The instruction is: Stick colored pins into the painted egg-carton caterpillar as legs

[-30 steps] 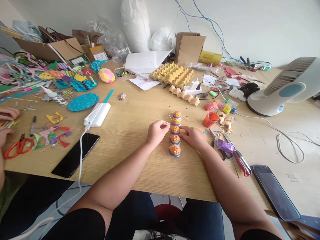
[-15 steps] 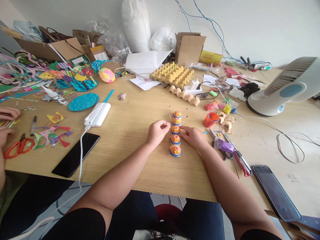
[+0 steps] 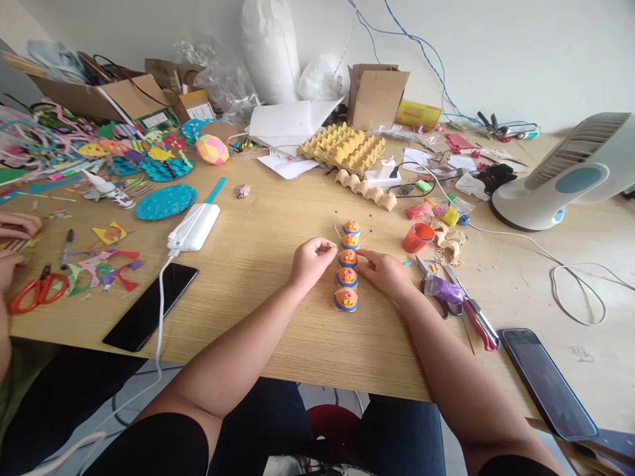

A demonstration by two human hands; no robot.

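Observation:
A row of orange egg-carton cups (image 3: 346, 277) with blue rims and small faces, a caterpillar-like craft, runs away from me on the table. Thin sticks with purple tips (image 3: 370, 216) jut out from both sides of the two farthest cups. On the left of the middle cup, my left hand (image 3: 313, 259) is pinched around another thin purple-tipped stick (image 3: 329, 244), mostly hidden by the fingers. Its inner end is at the cup's side; whether it has gone in I cannot tell. My right hand (image 3: 384, 270) presses its fingertips against the right side of the middle cup, steadying the row.
To the right are a red cup (image 3: 418, 237), purple clay packet (image 3: 446, 289), scissors (image 3: 438, 299), box cutter (image 3: 480, 322) and phone (image 3: 548, 383). Left lie a power bank (image 3: 194, 227) and black phone (image 3: 151, 307). A co-worker's hands (image 3: 17, 228) are at far left.
The near end of the cup row has swung slightly left. My hands stay in nearly the same place, the left one still pinching the stick.

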